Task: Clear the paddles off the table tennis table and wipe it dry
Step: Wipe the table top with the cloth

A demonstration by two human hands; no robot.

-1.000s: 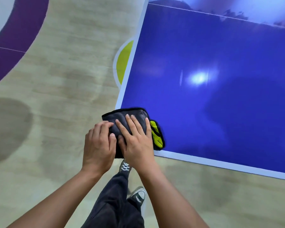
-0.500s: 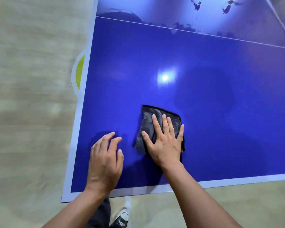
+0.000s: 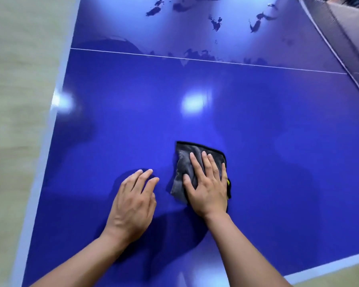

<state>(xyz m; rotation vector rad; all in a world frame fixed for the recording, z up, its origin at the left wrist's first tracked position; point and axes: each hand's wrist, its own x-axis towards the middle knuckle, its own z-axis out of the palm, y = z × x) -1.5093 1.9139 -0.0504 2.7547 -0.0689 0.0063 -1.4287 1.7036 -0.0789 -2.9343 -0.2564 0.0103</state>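
Fingers of the right hand (image 3: 207, 189) pressed flat on the grey cloth (image 3: 182, 172) atop the blue tabletop (image 3: 278, 141), while the left hand (image 3: 133, 204) rested relaxed just beside the cloth.

Pale wood-grain floor (image 3: 19, 100) runs along my left, beyond the left edge of the table (image 3: 257, 121), and shows again past its near right corner. Two white light glares (image 3: 194, 102) shine on its glossy top, one at the left edge.
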